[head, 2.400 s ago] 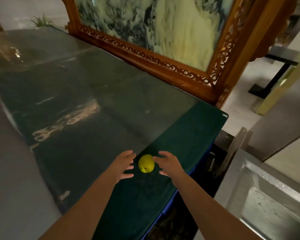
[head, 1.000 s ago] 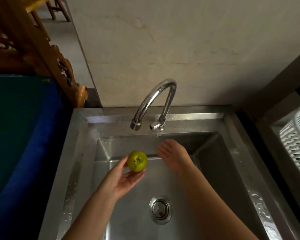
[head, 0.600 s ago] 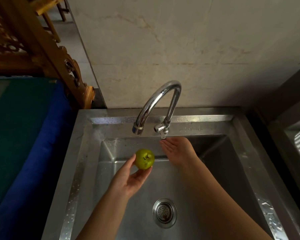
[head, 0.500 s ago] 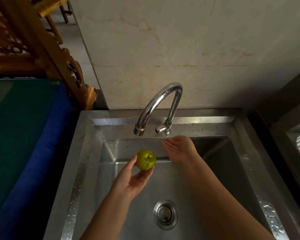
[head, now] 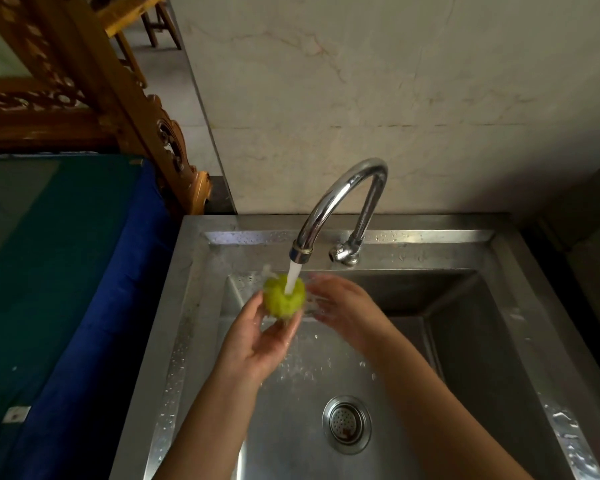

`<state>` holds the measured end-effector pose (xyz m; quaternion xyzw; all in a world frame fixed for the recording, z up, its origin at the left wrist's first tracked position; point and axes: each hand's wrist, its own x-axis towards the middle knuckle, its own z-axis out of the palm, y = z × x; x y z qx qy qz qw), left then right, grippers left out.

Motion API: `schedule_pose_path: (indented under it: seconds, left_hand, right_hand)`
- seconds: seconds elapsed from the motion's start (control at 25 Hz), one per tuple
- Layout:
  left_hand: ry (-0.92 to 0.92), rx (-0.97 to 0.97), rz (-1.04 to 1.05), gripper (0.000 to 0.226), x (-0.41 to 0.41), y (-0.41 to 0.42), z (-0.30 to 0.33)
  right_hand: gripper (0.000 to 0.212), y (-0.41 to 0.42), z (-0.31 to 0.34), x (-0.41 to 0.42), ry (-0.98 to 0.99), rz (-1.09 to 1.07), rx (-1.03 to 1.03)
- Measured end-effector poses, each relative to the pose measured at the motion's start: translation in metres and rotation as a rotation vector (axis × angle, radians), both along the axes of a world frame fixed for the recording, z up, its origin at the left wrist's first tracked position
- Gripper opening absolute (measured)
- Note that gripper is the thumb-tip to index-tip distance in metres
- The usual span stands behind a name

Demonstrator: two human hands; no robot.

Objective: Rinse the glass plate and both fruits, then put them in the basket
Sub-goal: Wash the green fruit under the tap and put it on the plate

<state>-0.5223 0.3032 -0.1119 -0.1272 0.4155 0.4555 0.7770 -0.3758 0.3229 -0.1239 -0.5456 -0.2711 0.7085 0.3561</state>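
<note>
Left hand cups the green fruit under the tap — water now runs. Right hand is open beside it, off the tap — rinsing has started.

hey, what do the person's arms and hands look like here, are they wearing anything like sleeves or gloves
Both forearms are bare as far as the view reaches: no sleeves show. The left hand and right hand wear no gloves, and no rings, watch or bracelets are visible. The right hand is blurred, so small details there cannot be ruled out.

no readable text, labels or brands anywhere
</note>
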Motion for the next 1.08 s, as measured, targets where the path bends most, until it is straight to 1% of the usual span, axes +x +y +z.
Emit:
schedule_pose_path:
  seconds: [0.04, 0.12, 0.2, 0.32, 0.4, 0.48, 0.52, 0.6, 0.64, 0.68, 0.72, 0.8, 0.84, 0.88, 0.92, 1.0, 1.08]
  left_hand:
    - [0.015, 0.012, -0.024, 0.027, -0.003, -0.001, 0.0]
    - [0.05, 0.053, -0.056, 0.027, -0.008, -0.003, 0.001]
    - [0.085, 0.112, -0.074, 0.03, -0.011, -0.005, 0.0]
    - [0.128, 0.187, -0.11, 0.045, -0.015, -0.009, -0.004]
    - [0.081, 0.186, -0.14, 0.046, -0.016, -0.011, -0.005]
    - [0.058, 0.22, -0.184, 0.047, -0.018, -0.013, -0.005]
    - [0.068, 0.266, -0.194, 0.055, -0.02, -0.013, -0.004]
    - [0.146, 0.4, -0.233, 0.08, -0.021, -0.012, -0.006]
    - [0.225, 0.475, -0.263, 0.082, -0.02, -0.011, -0.006]
    - [0.334, 0.545, -0.287, 0.076, -0.018, -0.011, -0.007]
    - [0.484, 0.602, -0.321, 0.069, -0.017, -0.011, -0.007]
    - [0.846, 0.691, -0.404, 0.061, -0.014, -0.011, -0.004]
    - [0.944, 0.733, -0.424, 0.06, -0.013, -0.012, -0.004]
    - [0.971, 0.765, -0.427, 0.059, -0.012, -0.014, -0.003]
    - [0.95, 0.779, -0.416, 0.059, -0.011, -0.015, -0.002]
    - [0.851, 0.761, -0.376, 0.055, -0.01, -0.015, 0.0]
    - [0.803, 0.743, -0.353, 0.049, -0.01, -0.013, 0.001]
  right_hand:
    - [0.024, -0.005, 0.001, -0.004, -0.028, 0.084, 0.06]
    - [0.018, -0.008, 0.006, -0.008, -0.052, 0.169, 0.14]
    - [0.023, -0.009, 0.012, -0.008, -0.062, 0.174, 0.162]
    - [0.032, -0.015, 0.017, -0.011, -0.048, 0.162, 0.186]
    - [0.039, -0.019, 0.022, -0.012, -0.146, 0.163, 0.256]
    - [0.038, -0.023, 0.025, -0.01, -0.209, 0.125, 0.296]
    - [0.035, -0.024, 0.026, -0.009, -0.181, 0.097, 0.294]
    - [0.031, -0.029, 0.027, -0.007, -0.092, 0.055, 0.262]
    - [0.03, -0.031, 0.028, -0.007, -0.076, 0.048, 0.245]
    - [0.031, -0.031, 0.029, -0.008, -0.073, 0.048, 0.228]
    - [0.032, -0.031, 0.028, -0.007, -0.071, 0.05, 0.206]
    - [0.033, -0.029, 0.026, -0.008, -0.013, 0.049, 0.158]
    - [0.03, -0.028, 0.026, -0.008, 0.044, 0.031, 0.144]
    - [0.024, -0.026, 0.024, -0.008, 0.104, 0.002, 0.143]
    - [0.019, -0.025, 0.023, -0.009, 0.16, -0.03, 0.15]
    - [0.022, -0.024, 0.018, -0.01, 0.24, -0.058, 0.175]
    - [0.028, -0.022, 0.015, -0.011, 0.278, -0.054, 0.192]
